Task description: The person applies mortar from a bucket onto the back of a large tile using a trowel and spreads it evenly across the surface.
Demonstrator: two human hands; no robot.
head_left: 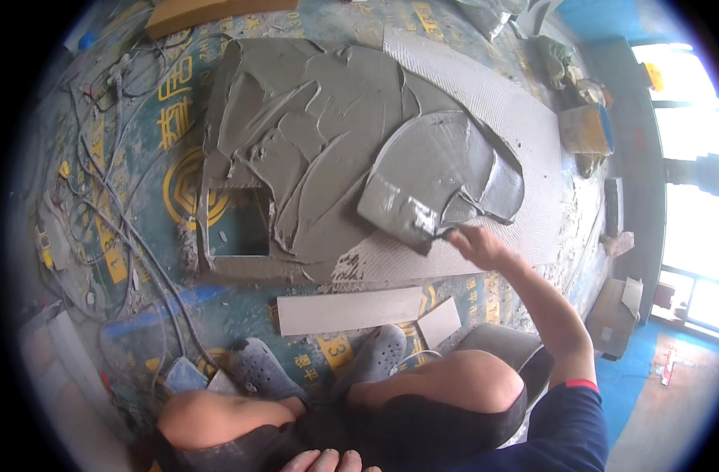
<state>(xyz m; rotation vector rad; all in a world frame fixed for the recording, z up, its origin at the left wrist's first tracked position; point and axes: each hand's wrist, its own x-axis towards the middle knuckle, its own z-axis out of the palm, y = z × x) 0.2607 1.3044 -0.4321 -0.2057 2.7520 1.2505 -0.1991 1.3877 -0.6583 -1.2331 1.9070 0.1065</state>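
Observation:
A large pale tile slab (pixel 532 157) with a ridged surface lies on the floor. Wet grey adhesive mortar (pixel 312 134) covers most of it in thick swirls, and a rectangular cutout opens near its lower left corner. My right hand (pixel 479 247) is closed around the handle of a trowel (pixel 399 211). Its blade, smeared with mortar, rests against the coating at the lower middle, where a smooth fan-shaped sweep shows. At the bottom edge, over my lap, the fingers of my left hand (pixel 325 461) lie extended with nothing in them; the rest is cut off.
A long tile strip (pixel 350 310) and a small tile piece (pixel 439 321) lie between the slab and my feet. Tangled cables (pixel 112 185) run along the left. A bucket (pixel 586 130) stands right of the slab, a cardboard box (pixel 616 318) below it.

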